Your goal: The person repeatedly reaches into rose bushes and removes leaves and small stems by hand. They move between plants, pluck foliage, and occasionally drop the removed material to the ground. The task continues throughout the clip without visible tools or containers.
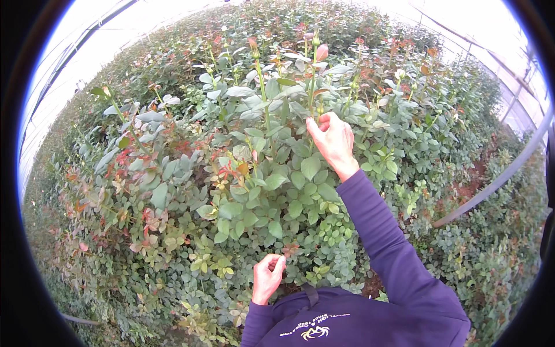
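Rose bushes with green and reddish leaves fill the bed before me. My right hand [331, 136] is raised at a tall rose stem [313, 82], thumb and forefinger curled close to it; whether they pinch the stem or a side shoot is hard to tell. A green rosebud [316, 40] tops that stem, and a small bud [320, 108] sits just above the fingers. Left of it stands another stem with a reddish-tipped bud [255, 53]. My left hand [267, 277] is low, near my body, its fingers curled beside a small reddish leaf sprig [289, 249]; any hold on it is unclear.
A curved grey pipe [498, 184] crosses the foliage at the right. Reddish soil [475, 175] shows between plants there. At the far left, a leaning stem [125, 119] carries a bud. Pale greenhouse sheeting and frame bars [82, 39] rise behind the bushes.
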`<state>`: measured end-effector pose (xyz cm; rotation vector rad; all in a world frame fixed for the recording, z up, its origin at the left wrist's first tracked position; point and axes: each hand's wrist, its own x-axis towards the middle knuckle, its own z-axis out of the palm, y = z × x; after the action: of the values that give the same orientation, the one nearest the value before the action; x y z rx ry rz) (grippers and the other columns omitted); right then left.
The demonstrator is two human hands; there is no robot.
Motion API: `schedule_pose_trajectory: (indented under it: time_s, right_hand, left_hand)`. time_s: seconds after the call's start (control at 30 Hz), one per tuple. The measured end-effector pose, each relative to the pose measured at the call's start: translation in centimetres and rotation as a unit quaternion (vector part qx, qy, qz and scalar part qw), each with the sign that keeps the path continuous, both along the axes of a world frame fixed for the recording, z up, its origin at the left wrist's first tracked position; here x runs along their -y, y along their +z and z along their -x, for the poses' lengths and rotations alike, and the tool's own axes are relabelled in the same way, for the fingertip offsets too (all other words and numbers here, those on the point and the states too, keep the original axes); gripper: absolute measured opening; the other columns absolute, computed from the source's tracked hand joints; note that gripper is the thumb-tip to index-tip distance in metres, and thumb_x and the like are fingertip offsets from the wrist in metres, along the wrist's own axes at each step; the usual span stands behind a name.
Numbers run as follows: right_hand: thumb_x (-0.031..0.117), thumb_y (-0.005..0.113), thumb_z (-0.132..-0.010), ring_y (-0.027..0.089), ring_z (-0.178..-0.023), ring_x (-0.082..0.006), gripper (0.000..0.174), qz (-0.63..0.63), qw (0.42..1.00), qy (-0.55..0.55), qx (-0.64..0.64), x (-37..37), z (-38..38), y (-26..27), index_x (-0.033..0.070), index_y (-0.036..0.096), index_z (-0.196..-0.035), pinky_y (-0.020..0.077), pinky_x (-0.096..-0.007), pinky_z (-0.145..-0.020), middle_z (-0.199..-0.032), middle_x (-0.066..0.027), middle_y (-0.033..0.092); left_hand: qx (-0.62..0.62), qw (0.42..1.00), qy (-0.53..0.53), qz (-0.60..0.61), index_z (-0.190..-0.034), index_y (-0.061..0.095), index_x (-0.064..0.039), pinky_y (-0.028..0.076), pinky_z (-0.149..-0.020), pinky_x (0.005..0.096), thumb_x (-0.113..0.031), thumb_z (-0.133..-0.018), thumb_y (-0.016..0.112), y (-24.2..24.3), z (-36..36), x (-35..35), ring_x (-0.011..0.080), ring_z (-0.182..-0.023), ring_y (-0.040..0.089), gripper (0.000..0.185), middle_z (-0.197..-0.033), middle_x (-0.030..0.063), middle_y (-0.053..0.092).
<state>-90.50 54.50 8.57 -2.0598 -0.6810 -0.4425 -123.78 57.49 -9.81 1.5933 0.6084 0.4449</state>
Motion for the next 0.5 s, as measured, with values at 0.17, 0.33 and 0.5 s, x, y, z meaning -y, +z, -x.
schedule_pose_trajectory:
  time_s: [0.17, 0.33, 0.5]
  right_hand:
    - [0.026, 0.07, -0.088, 0.069, -0.07, -0.0285, 0.027, -0.054, 0.998, 0.011, 0.029, -0.3, -1.3, -1.6, 0.001, 0.067, -0.099, 0.0532, -0.0406, -0.067, -0.073, -0.0114, 0.068]
    - [0.01, 0.063, -0.096, 0.067, -0.069, -0.0162, 0.019, -0.329, 0.9, 0.222, -0.182, -0.4, -1.6, -3.7, -0.001, 0.066, -0.11, 0.0539, -0.0293, -0.063, -0.082, -0.0076, 0.069]
    - [0.01, 0.059, -0.098, 0.066, -0.071, -0.012, 0.024, -0.411, 0.86, 0.185, -0.239, 2.1, -5.1, -2.1, -0.002, 0.065, -0.118, 0.0536, -0.0256, -0.061, -0.09, -0.0073, 0.071]
  left_hand:
    - [0.016, 1.0, 0.006, 0.019, -0.093, 0.066, 0.0, 0.051, -0.064, 0.0233, -0.01, -0.096, 0.069, -1.0, 0.1, -0.6, 0.0069, -0.068, 0.062, 0.012, -0.076, 0.0015, 0.069]
    - [-0.006, 1.0, 0.009, 0.01, -0.092, 0.066, 0.0, 0.051, -0.064, 0.023, -0.01, -0.096, 0.069, -1.4, -0.1, -0.7, 0.0068, -0.068, 0.063, 0.012, -0.076, 0.0016, 0.069]
    - [-0.024, 1.0, 0.016, 0.008, -0.092, 0.067, 0.001, 0.052, -0.065, 0.0229, -0.011, -0.096, 0.069, -1.2, -0.1, -0.4, 0.0069, -0.069, 0.063, 0.012, -0.076, 0.0018, 0.069]
